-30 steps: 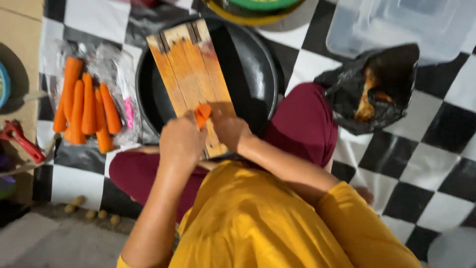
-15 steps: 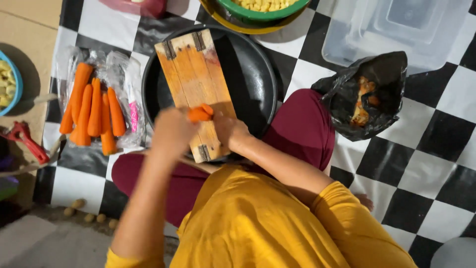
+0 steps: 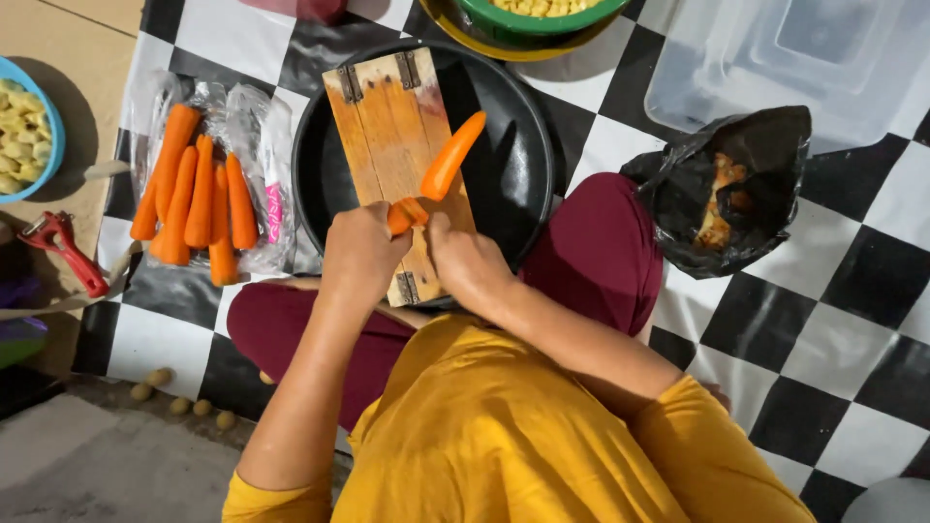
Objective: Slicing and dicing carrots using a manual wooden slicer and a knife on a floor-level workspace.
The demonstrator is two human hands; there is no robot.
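Observation:
A peeled orange carrot (image 3: 448, 160) lies slanted on a wooden slicing board (image 3: 380, 116) that rests across a black round pan (image 3: 518, 165). The carrot's lower end sits between my two hands. My left hand (image 3: 360, 260) grips that end from the left, and my right hand (image 3: 467, 263) pinches it from the right. The tip points up and to the right, past the board's edge and over the pan.
Several carrots (image 3: 192, 194) lie on a clear plastic bag left of the pan. A red peeler (image 3: 68, 252) and a blue bowl (image 3: 46, 116) of pale pieces sit far left. A black bag (image 3: 746, 194) of peels, a clear plastic tub (image 3: 785, 58) and a green bowl (image 3: 484, 21) lie right and above.
Only a short stub showed between my hands before. Now most of the carrot's length sticks out up and to the right across the board. The view has shifted slightly.

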